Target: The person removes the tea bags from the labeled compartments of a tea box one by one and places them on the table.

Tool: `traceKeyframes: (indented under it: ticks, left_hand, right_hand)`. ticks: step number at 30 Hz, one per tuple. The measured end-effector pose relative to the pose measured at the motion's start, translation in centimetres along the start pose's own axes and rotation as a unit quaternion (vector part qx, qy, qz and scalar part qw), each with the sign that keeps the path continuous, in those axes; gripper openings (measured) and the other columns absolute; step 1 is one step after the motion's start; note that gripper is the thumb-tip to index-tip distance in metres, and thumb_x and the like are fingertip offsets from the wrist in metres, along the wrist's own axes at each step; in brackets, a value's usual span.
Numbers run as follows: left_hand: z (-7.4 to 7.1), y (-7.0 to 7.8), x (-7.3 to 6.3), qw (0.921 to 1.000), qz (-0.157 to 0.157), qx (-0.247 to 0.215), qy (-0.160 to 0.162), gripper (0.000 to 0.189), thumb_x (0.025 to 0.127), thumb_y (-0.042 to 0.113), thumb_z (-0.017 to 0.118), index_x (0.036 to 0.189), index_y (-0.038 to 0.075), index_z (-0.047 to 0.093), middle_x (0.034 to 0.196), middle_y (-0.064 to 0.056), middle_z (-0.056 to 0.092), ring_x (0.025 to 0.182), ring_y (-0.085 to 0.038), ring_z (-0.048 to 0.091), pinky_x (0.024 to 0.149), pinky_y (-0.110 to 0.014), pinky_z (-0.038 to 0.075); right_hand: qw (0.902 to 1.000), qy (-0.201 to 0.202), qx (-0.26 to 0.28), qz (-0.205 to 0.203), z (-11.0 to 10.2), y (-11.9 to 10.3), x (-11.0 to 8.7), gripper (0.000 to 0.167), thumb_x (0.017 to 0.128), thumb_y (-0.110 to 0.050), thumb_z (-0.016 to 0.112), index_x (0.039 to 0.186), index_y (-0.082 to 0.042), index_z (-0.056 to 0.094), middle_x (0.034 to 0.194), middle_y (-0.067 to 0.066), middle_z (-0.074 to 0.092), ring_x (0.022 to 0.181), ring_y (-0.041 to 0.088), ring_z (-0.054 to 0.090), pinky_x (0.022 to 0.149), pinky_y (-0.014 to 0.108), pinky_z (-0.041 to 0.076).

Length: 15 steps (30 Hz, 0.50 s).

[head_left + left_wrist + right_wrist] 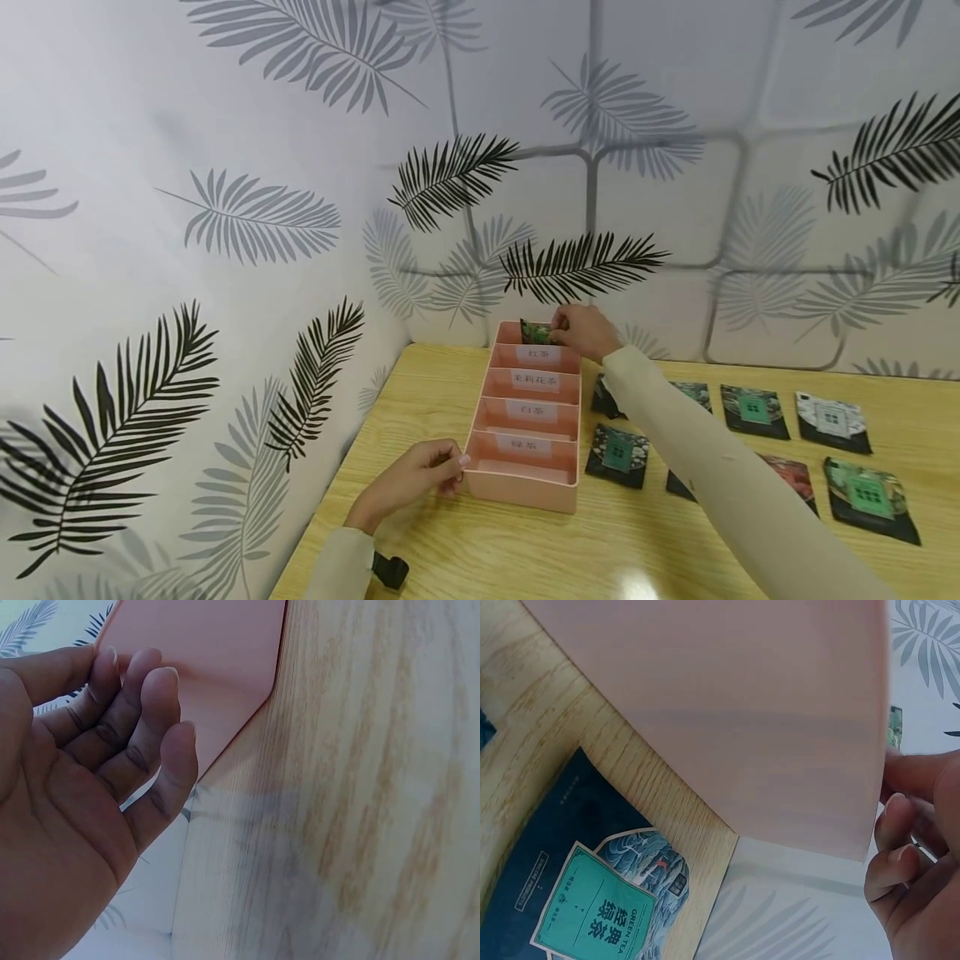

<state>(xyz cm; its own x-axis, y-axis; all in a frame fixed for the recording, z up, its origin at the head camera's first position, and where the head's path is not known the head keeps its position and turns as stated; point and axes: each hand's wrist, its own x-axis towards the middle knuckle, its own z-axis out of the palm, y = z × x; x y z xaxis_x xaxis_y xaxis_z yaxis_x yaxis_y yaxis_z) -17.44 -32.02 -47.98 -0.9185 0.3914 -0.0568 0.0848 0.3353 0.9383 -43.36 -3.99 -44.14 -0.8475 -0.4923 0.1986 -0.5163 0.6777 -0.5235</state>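
A long pink divided box (525, 493) stands on the wooden table, split front to back into several compartments with white Chinese labels on the dividers. At its near left corner my left hand (420, 473) pinches the rim between thumb and index finger; the other fingers curl loosely beside the outer wall in the left wrist view. My right hand (587, 332) reaches to the far end and pinches a green-patterned tea packet (534, 333) by its right side. This packet stands partly inside the farthest compartment, its lower part hidden by a divider.
Right of the box lie several tea packets, among them a dark floral one (617, 455), a white-topped one (832, 422) and a green one (868, 498). A green tea packet (600, 900) lies beside the box's wall. Leaf-printed walls (480, 208) border the table (480, 558).
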Motion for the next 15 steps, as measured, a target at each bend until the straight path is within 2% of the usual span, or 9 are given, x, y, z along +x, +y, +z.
traceKeyframes:
  ticks: [4,7,10,15]
  left_hand:
    - [0.1,0.2,0.0,1.0000,0.000,-0.001,-0.002,0.031,0.109,0.030,0.055,0.096,0.002,0.062,0.095,-0.028,0.065,0.076,-0.019,0.062,0.073,-0.042,0.060]
    - [0.2,0.2,0.1,1.0000,-0.001,-0.004,-0.006,0.032,0.109,0.030,0.055,0.096,0.002,0.062,0.097,-0.031,0.064,0.076,-0.019,0.062,0.074,-0.042,0.060]
    - [0.2,0.2,0.0,0.9999,-0.005,-0.007,-0.008,0.034,0.109,0.031,0.055,0.097,0.001,0.062,0.098,-0.032,0.063,0.076,-0.018,0.062,0.074,-0.043,0.059]
    - [0.1,0.1,-0.1,1.0000,-0.005,-0.001,-0.002,0.034,0.109,0.031,0.054,0.096,0.001,0.062,0.096,-0.027,0.065,0.076,-0.020,0.062,0.074,-0.044,0.059]
  right_hand:
    - [0.9998,0.004,-0.016,-0.010,0.0,0.1,-0.2,0.018,0.102,-0.014,0.067,0.114,-0.003,0.075,0.104,0.013,0.075,0.088,0.026,0.072,0.079,0.046,0.059]
    - [0.9994,0.011,-0.027,-0.018,0.1,0.4,-0.4,0.018,0.102,-0.012,0.065,0.114,-0.004,0.076,0.105,0.013,0.076,0.086,0.025,0.072,0.079,0.045,0.059]
    - [0.9989,0.029,-0.021,-0.030,-0.1,0.6,-0.5,0.017,0.103,-0.010,0.063,0.111,-0.005,0.077,0.102,0.013,0.076,0.077,0.021,0.071,0.073,0.043,0.059]
    - [0.9968,0.068,0.018,-0.039,-1.0,0.1,-0.8,0.018,0.103,-0.011,0.062,0.112,-0.005,0.077,0.097,0.012,0.076,0.055,0.016,0.060,0.057,0.038,0.052]
